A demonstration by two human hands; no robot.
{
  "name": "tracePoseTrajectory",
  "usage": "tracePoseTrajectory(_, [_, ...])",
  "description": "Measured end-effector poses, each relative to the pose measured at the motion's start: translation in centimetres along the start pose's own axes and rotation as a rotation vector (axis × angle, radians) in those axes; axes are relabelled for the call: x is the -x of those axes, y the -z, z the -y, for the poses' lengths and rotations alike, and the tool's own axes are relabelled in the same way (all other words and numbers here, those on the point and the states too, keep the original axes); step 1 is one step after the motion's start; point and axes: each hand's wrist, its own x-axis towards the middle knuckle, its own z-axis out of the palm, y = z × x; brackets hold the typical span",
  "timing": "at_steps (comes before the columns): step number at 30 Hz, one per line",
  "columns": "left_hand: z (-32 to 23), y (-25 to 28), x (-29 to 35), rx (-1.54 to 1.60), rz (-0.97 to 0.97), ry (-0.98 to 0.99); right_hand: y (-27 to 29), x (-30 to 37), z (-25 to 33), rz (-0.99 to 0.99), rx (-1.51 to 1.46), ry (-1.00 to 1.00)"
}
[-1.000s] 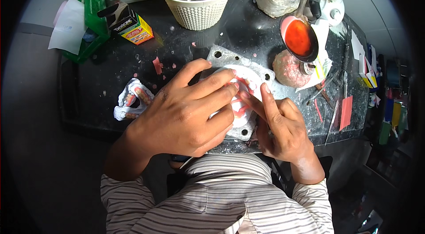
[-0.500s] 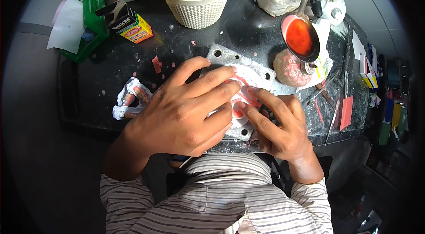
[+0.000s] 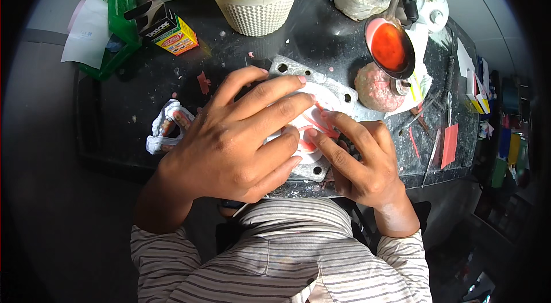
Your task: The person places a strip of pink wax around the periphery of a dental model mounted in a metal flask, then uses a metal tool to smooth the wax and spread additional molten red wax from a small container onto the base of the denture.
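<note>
Now, plate edge: metal plate point(image 3: 327, 84) near tabletop point(image 3: 321, 39) front edge; dark gap toward basket point(image 3: 252, 19).
Mold point(image 3: 328, 98): white-and-pink, on plate.
Left hand point(image 3: 232, 139): splayed, unclenched, fingertips over mold.
Right hand point(image 3: 367, 162): two fingertips on mold; pinching, cannot tell.

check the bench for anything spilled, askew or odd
Pink scraps lie loose on the black bench, left of the metal plate, looking like stray bits. No clear damage shows.
</note>
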Motion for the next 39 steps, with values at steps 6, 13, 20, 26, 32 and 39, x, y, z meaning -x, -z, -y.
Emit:
tracePoseTrajectory(6, [0.1, 0.0, -0.1, -0.026, 0.008, 0.007, 0.1, 0.0, -0.2, -0.02, -0.009, 0.015])
tracePoseTrajectory(13, [0.1, 0.2, -0.3, -0.125, 0.021, 0.094, 0.6, -0.2, -0.2, -0.048, -0.01, -0.025])
tracePoseTrajectory(20, [0.2, -0.2, -0.3, -0.143, 0.022, 0.105, 0.8, -0.2, -0.1, -0.014, -0.003, -0.024])
tracePoseTrajectory(26, [0.2, -0.3, -0.3, -0.146, 0.019, 0.102, 0.9, -0.1, -0.1, -0.011, -0.015, -0.034])
tracePoseTrajectory(32, [0.3, -0.2, -0.2, -0.131, 0.014, 0.094, 0.8, 0.2, -0.4, -0.003, -0.016, -0.018])
tracePoseTrajectory(39, [0.2, -0.1, -0.3, -0.128, 0.027, 0.09, 0.8, 0.3, -0.6, 0.012, -0.029, -0.013])
